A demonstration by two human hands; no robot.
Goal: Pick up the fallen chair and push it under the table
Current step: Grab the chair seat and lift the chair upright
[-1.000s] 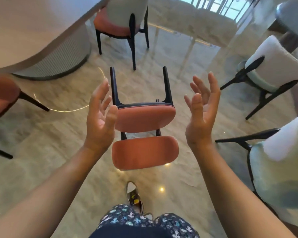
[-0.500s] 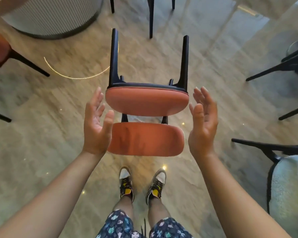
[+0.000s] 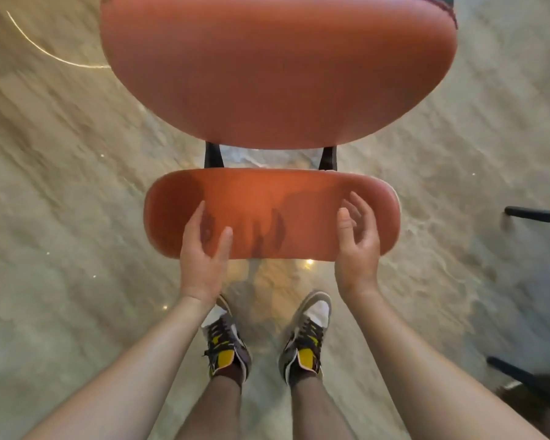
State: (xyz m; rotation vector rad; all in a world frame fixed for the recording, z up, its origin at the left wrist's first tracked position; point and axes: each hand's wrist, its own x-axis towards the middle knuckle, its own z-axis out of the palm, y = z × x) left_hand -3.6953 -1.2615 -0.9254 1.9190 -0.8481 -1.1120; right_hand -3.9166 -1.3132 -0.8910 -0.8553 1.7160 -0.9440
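The fallen chair lies on its back on the marble floor, just in front of my feet. Its orange seat fills the top of the view, and its orange backrest lies flat on the floor below it, joined by two black posts. My left hand hovers over the backrest's near left part, fingers apart, thumb over the cushion. My right hand is over the near right part, fingers curled but open. Neither hand clearly grips the backrest. The table is out of view.
My two feet in grey, white and yellow sneakers stand close behind the backrest. Black legs of another chair reach in at the right edge. A thin curved light line marks the floor at top left.
I have bent down and the view has dropped close to the chair. Both hands have lowered from beside the seat to just over the backrest. The table base and other chairs have left the view.
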